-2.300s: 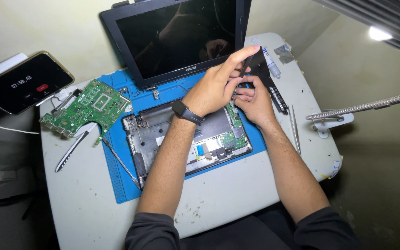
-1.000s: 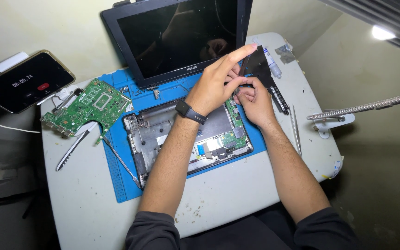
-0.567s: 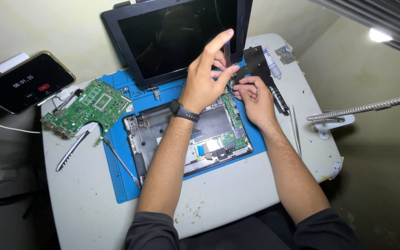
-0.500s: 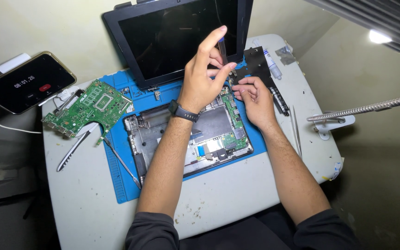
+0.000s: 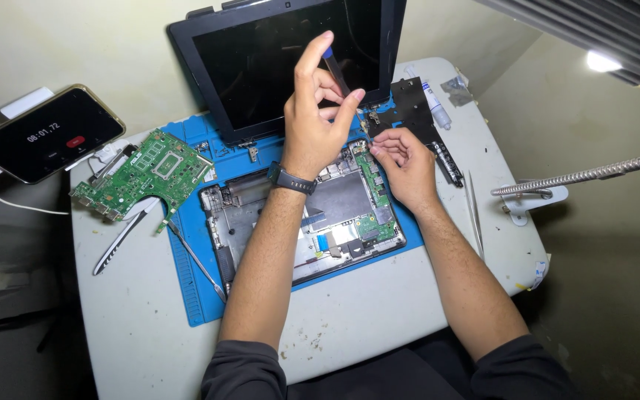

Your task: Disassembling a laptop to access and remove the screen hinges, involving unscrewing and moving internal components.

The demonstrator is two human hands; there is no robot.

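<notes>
I see my left hand (image 5: 318,122) raised above the opened laptop base (image 5: 305,218), its grip closed on a thin dark strip (image 5: 335,70) pinched between thumb and fingers. The strip's long axis runs steeply, its upper end with a bluish tip pointing up and slightly left against the dark laptop screen (image 5: 261,67), its lower end going down to the right into my fingers. My right hand (image 5: 403,164) sits lower, at the base's far right corner, fingertips pinched together; I cannot tell what they hold. A green circuit board (image 5: 142,174) lies to the left on the blue mat (image 5: 201,296), which covers part of the counter (image 5: 142,333)
</notes>
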